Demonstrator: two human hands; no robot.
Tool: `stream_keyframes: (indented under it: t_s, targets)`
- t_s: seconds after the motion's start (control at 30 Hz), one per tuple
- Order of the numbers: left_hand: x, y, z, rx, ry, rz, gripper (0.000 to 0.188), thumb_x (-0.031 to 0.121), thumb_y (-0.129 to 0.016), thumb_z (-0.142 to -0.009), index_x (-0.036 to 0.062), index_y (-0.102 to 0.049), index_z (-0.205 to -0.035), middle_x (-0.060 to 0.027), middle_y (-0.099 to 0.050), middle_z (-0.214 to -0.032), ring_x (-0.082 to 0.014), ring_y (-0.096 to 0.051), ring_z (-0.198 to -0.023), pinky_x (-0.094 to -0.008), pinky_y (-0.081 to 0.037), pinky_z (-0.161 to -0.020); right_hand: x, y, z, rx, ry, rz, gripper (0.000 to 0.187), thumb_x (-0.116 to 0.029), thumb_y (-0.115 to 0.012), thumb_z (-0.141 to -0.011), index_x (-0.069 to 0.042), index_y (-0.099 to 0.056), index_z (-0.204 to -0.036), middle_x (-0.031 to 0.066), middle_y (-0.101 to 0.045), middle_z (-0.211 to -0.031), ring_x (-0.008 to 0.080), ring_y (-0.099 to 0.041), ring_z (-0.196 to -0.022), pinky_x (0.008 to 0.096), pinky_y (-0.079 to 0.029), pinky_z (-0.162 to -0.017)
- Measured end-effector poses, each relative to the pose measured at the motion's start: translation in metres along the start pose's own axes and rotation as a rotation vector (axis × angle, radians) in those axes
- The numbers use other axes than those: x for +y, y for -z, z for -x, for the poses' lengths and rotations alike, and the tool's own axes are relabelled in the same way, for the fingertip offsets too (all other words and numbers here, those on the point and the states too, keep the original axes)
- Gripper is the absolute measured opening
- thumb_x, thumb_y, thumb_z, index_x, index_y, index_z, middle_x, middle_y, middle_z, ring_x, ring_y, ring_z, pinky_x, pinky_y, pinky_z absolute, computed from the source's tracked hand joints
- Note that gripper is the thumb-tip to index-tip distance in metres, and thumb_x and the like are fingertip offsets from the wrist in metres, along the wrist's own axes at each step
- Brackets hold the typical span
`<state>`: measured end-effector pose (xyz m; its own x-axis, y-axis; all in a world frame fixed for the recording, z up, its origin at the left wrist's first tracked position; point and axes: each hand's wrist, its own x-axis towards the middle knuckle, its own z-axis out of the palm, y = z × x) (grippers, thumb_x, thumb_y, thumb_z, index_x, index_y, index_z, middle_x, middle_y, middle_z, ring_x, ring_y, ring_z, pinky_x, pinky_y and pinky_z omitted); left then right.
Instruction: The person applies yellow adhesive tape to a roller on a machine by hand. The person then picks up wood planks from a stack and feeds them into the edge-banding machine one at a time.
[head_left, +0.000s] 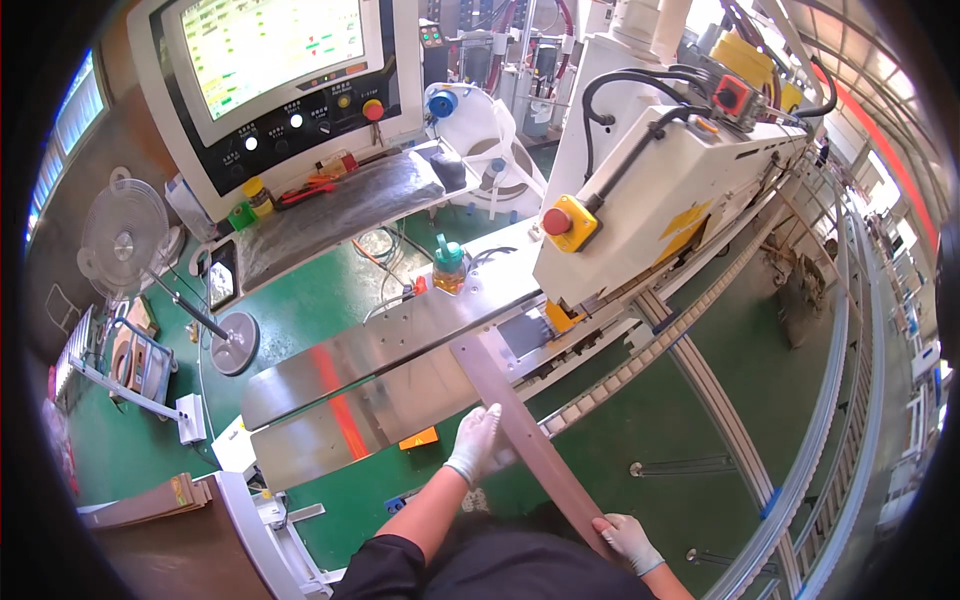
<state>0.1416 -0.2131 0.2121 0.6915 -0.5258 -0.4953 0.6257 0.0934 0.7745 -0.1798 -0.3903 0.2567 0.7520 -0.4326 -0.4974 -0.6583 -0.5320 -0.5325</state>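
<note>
A long, narrow brown board (532, 432) slants from the machine's metal table toward my body, its far end resting on the table. My right hand (630, 543), in a white glove, grips its near end with the thumb on top. At the board's left edge, about midway along, my gloved left hand (475, 440) is closed with its fingertips on the edge. The shiny metal table (400, 385) runs leftward from a white edge-processing machine (630, 190). On the table stands a bottle with a green spout (449, 265).
A red emergency button on a yellow box (568, 222) sits on the machine's near end. Behind the table are a control panel with a screen (270, 50) and a standing fan (125, 240). To the right runs a curved roller rail (800, 520); brown boards (160, 505) are stacked lower left.
</note>
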Motion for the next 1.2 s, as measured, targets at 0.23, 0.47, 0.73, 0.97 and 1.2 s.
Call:
stream_keyframes:
  t_s: [0.23,0.47,0.73,0.97,1.2]
  targets:
    - [-0.015,-0.017,-0.045,0.193,-0.16,-0.128,0.041,0.035,-0.054,-0.111,0.0033,-0.058,-0.086,-0.0091,-0.064,-0.085,-0.019,-0.058,-0.073,-0.0366,-0.052,-0.068,-0.015,0.006,-0.019,0.049,-0.038,0.05,0.046,-0.041,-0.057,-0.104,0.0,-0.069,-0.088,0.026,-0.069,-0.088,0.0471,-0.068,-0.089,0.0516,-0.053,-0.077]
    - [0.002,-0.044,-0.055,0.16,0.067,0.102,0.038,0.03,-0.056,-0.11,0.0017,-0.058,-0.085,-0.0094,-0.059,-0.078,-0.0203,-0.056,-0.07,-0.0389,-0.051,-0.069,-0.004,0.037,-0.039,0.01,-0.064,0.061,0.052,-0.046,-0.054,-0.105,0.0,-0.066,-0.084,0.0258,-0.067,-0.085,0.0488,-0.066,-0.087,0.0522,-0.052,-0.076]
    - [0.001,-0.072,-0.086,0.163,-0.27,-0.671,0.041,0.025,-0.049,-0.11,-0.0022,-0.059,-0.082,-0.0228,-0.059,-0.079,-0.0389,-0.062,-0.079,-0.0487,-0.047,-0.074,0.043,0.065,-0.066,-0.06,-0.138,0.048,0.064,-0.057,-0.05,-0.106,0.001,-0.064,-0.084,0.0253,-0.064,-0.081,0.0477,-0.065,-0.081,0.0496,-0.05,-0.071]
    - [-0.004,-0.103,-0.116,0.126,-0.303,-0.674,0.04,0.026,-0.053,-0.11,-0.0029,-0.06,-0.084,-0.018,-0.058,-0.076,-0.033,-0.056,-0.072,-0.042,-0.047,-0.071,0.075,0.098,-0.087,-0.07,-0.078,-0.022,0.07,-0.062,-0.047,-0.106,0.002,-0.063,-0.082,0.0232,-0.063,-0.078,0.0455,-0.065,-0.078,0.048,-0.05,-0.069]
    - [0.005,-0.148,-0.143,0.131,-0.287,-0.474,0.031,0.022,-0.057,-0.107,-0.0049,-0.062,-0.094,-0.0185,-0.063,-0.082,-0.0357,-0.062,-0.08,-0.0432,-0.05,-0.076,0.128,0.122,-0.115,0.034,0.091,0.057,0.07,-0.062,-0.048,-0.106,0.002,-0.063,-0.082,0.0221,-0.062,-0.076,0.0472,-0.061,-0.075,0.0469,-0.05,-0.069]
